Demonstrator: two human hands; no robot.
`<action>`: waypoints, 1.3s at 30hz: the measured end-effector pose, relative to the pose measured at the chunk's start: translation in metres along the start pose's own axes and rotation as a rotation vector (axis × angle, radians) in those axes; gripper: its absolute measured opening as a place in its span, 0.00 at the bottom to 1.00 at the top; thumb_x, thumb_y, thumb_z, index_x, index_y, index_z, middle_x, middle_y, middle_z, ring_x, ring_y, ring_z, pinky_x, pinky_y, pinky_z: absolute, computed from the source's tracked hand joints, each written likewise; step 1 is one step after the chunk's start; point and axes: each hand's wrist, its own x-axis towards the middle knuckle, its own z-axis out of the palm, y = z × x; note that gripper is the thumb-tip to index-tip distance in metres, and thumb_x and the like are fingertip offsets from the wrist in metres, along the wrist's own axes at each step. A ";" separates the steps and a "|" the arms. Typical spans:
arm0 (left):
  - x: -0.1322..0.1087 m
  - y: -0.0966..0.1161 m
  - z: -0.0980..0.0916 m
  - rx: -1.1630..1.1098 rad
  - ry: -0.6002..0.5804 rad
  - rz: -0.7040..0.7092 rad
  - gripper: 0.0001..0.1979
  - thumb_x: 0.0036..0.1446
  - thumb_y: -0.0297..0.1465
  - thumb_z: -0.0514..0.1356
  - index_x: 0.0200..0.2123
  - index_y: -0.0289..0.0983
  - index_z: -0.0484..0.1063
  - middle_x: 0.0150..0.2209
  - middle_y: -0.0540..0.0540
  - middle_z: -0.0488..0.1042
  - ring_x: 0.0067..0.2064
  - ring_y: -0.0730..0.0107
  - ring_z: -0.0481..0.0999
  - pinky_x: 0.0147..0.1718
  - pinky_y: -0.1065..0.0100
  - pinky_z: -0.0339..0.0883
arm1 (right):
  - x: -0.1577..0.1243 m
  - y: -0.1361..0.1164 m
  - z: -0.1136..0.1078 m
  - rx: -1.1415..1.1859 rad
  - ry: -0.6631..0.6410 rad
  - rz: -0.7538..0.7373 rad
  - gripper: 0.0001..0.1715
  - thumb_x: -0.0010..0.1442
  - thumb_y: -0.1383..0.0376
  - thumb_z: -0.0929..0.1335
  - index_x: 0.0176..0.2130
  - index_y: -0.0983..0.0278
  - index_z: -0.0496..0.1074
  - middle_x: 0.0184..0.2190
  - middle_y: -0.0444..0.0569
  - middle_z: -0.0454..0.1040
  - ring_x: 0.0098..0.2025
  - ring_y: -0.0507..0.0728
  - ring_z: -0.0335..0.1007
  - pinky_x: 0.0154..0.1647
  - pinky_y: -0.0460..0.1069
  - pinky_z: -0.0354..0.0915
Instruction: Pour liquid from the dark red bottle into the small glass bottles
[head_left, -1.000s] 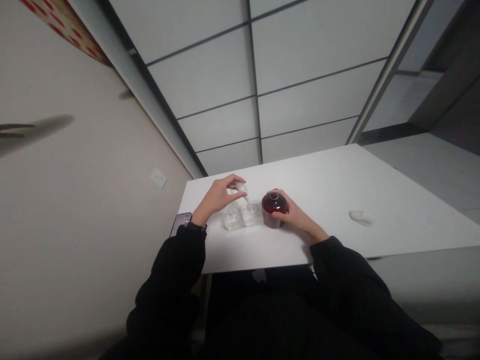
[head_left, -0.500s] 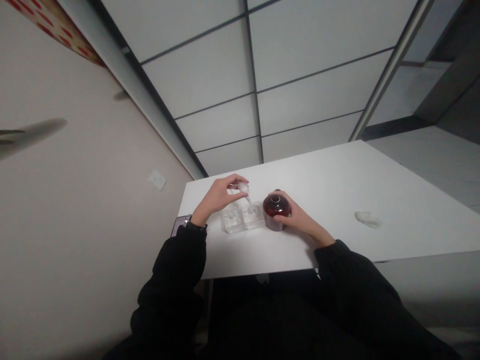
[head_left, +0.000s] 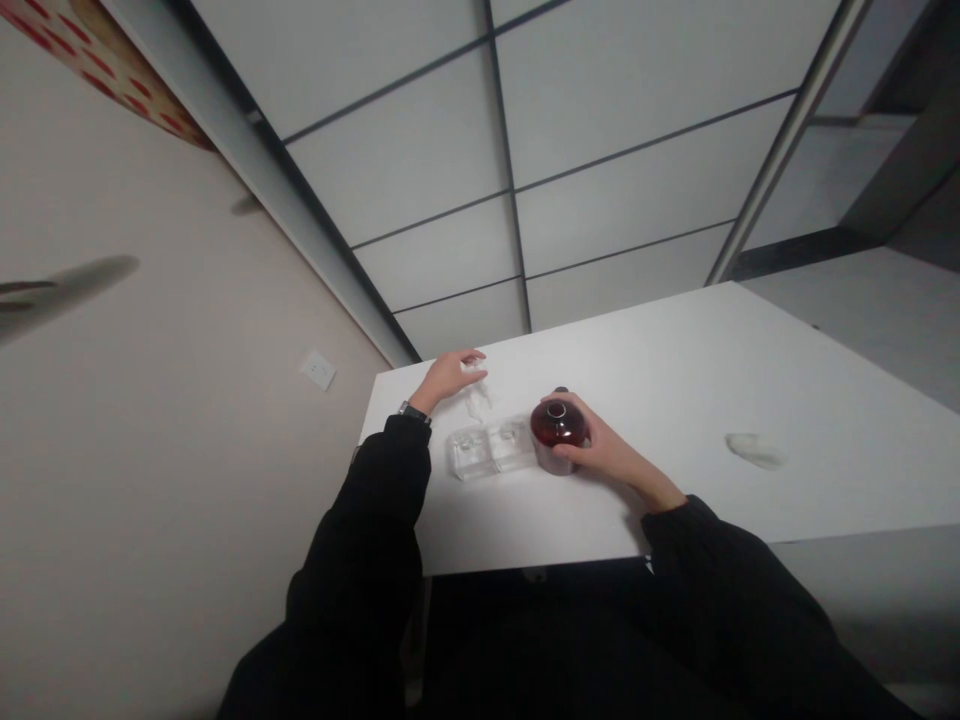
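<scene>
My right hand [head_left: 592, 448] is wrapped round a dark red round bottle [head_left: 556, 430] that stands on the white table [head_left: 675, 400]. Touching the bottle's left side are two clear square containers [head_left: 491, 450], side by side. My left hand [head_left: 450, 374] reaches past them to the table's far left part and pinches a small clear pump top [head_left: 475, 392], which rests low on the table surface. I wear black sleeves and a dark watch [head_left: 412, 411] on the left wrist.
A crumpled white tissue [head_left: 756, 449] lies on the table to the right. A beige wall with a white socket [head_left: 317, 369] runs along the left. White panelled partitions stand behind the table. The table's near edge crosses above my lap.
My left hand has carried the clear pump top from above the containers away to the far left of the table and lowered it. The right hand has stayed on the red bottle.
</scene>
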 end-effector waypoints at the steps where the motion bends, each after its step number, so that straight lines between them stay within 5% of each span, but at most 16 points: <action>1: 0.004 -0.004 0.004 0.021 -0.014 0.005 0.18 0.58 0.36 0.67 0.51 0.36 0.81 0.50 0.40 0.83 0.51 0.56 0.81 0.55 0.58 0.71 | 0.000 0.001 0.000 0.001 0.005 0.003 0.40 0.54 0.47 0.78 0.60 0.55 0.67 0.58 0.54 0.71 0.61 0.69 0.69 0.64 0.66 0.65; 8: 0.016 -0.015 0.030 0.094 -0.054 0.062 0.16 0.60 0.35 0.65 0.49 0.36 0.82 0.49 0.39 0.83 0.55 0.53 0.74 0.63 0.50 0.63 | 0.000 0.000 0.000 0.013 -0.007 0.003 0.41 0.54 0.46 0.78 0.59 0.56 0.66 0.59 0.54 0.71 0.61 0.68 0.69 0.66 0.65 0.64; 12: 0.007 -0.004 0.028 0.038 -0.033 0.102 0.15 0.58 0.30 0.65 0.49 0.36 0.81 0.55 0.38 0.79 0.57 0.56 0.74 0.65 0.50 0.61 | -0.001 -0.003 0.000 -0.047 0.010 -0.015 0.40 0.55 0.46 0.77 0.59 0.57 0.66 0.58 0.55 0.71 0.61 0.68 0.69 0.64 0.65 0.65; 16: -0.042 0.018 0.005 -0.085 0.070 0.116 0.20 0.69 0.37 0.56 0.62 0.40 0.72 0.64 0.38 0.71 0.56 0.62 0.75 0.59 0.56 0.69 | -0.003 -0.003 -0.002 -0.118 0.028 -0.031 0.39 0.55 0.46 0.77 0.59 0.57 0.66 0.58 0.55 0.71 0.60 0.69 0.70 0.64 0.65 0.66; 20: -0.127 0.033 0.001 -0.330 0.130 0.071 0.32 0.66 0.45 0.63 0.68 0.44 0.62 0.70 0.38 0.62 0.65 0.55 0.70 0.67 0.50 0.62 | -0.013 -0.003 -0.006 -0.187 0.053 0.012 0.41 0.52 0.47 0.78 0.58 0.57 0.65 0.56 0.55 0.73 0.58 0.70 0.72 0.62 0.67 0.67; 24: -0.190 0.036 0.040 -0.397 0.099 -0.070 0.53 0.52 0.45 0.74 0.73 0.40 0.51 0.74 0.32 0.53 0.74 0.44 0.58 0.73 0.44 0.52 | -0.036 -0.006 -0.004 -0.292 0.103 0.035 0.41 0.53 0.48 0.78 0.58 0.56 0.64 0.55 0.55 0.74 0.57 0.70 0.73 0.63 0.68 0.67; 29: -0.197 0.033 0.088 -0.530 0.247 -0.218 0.57 0.52 0.34 0.75 0.74 0.40 0.43 0.74 0.30 0.54 0.76 0.47 0.56 0.74 0.46 0.51 | -0.065 -0.012 0.014 -0.360 0.148 0.079 0.43 0.52 0.49 0.78 0.60 0.57 0.62 0.56 0.57 0.73 0.57 0.70 0.73 0.60 0.68 0.70; 35: -0.193 0.031 0.088 -0.476 0.325 -0.298 0.42 0.48 0.33 0.78 0.63 0.38 0.65 0.65 0.35 0.70 0.68 0.49 0.70 0.69 0.49 0.61 | -0.074 -0.016 0.045 -0.338 0.120 0.032 0.45 0.52 0.47 0.78 0.60 0.57 0.62 0.57 0.58 0.72 0.58 0.70 0.73 0.61 0.66 0.71; 39: -0.211 0.031 0.081 -0.511 0.328 -0.315 0.40 0.45 0.33 0.80 0.60 0.41 0.68 0.64 0.38 0.73 0.65 0.51 0.73 0.68 0.49 0.64 | -0.072 -0.009 0.058 -0.307 0.084 0.028 0.47 0.52 0.46 0.78 0.62 0.57 0.61 0.58 0.58 0.71 0.58 0.69 0.73 0.61 0.65 0.72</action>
